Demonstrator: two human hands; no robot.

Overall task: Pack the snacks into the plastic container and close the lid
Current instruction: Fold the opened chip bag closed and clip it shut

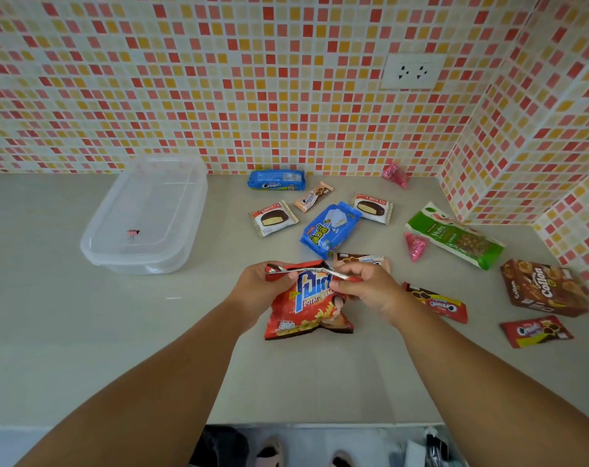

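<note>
A red potato snack bag (306,311) hangs just above the grey counter (118,332), held by its top edge. My left hand (257,286) pinches the top left corner and my right hand (370,291) pinches the top right. The clear plastic container (145,214) stands to the left with its lid on it. More snacks lie behind the bag: two choco pies (273,219) (372,207), a blue wafer pack (330,229), a blue cream cookie pack (276,180), a small peach packet (311,196) and a brown packet (360,259) partly hidden by my right hand.
At the right lie a green nuts bag (455,239), a brown biscuit box (542,288), two red cookie packets (436,301) (535,330) and two pink candy packs (415,246) (396,174). The tiled wall (252,96) bounds the back and right. The counter's front edge (320,424) runs near me.
</note>
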